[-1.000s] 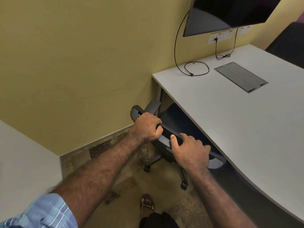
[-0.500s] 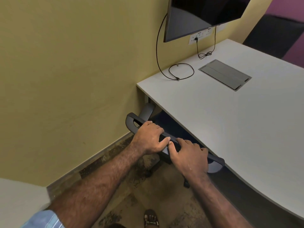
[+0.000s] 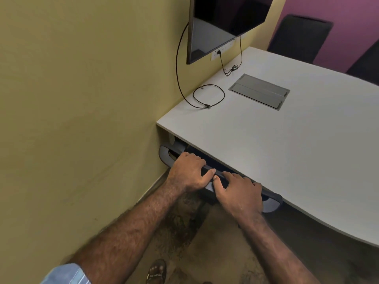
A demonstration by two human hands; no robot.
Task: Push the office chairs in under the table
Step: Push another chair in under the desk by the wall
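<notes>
The table (image 3: pixel 287 150) now covers nearly all of our office chair (image 3: pixel 166 158), only its backrest top showing at the edge; left hand (image 3: pixel 188 173) and right hand (image 3: pixel 238 193) curl fingers over it, this chair almost home

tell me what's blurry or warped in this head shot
Head view: the white table's edge bows from wide-angle distortion; the blue striped sleeve and lower frame edge smear softly; the wall-mounted black screen shows a dull reflection; both hands on the dark grey office chair back look fairly sharp.
</notes>
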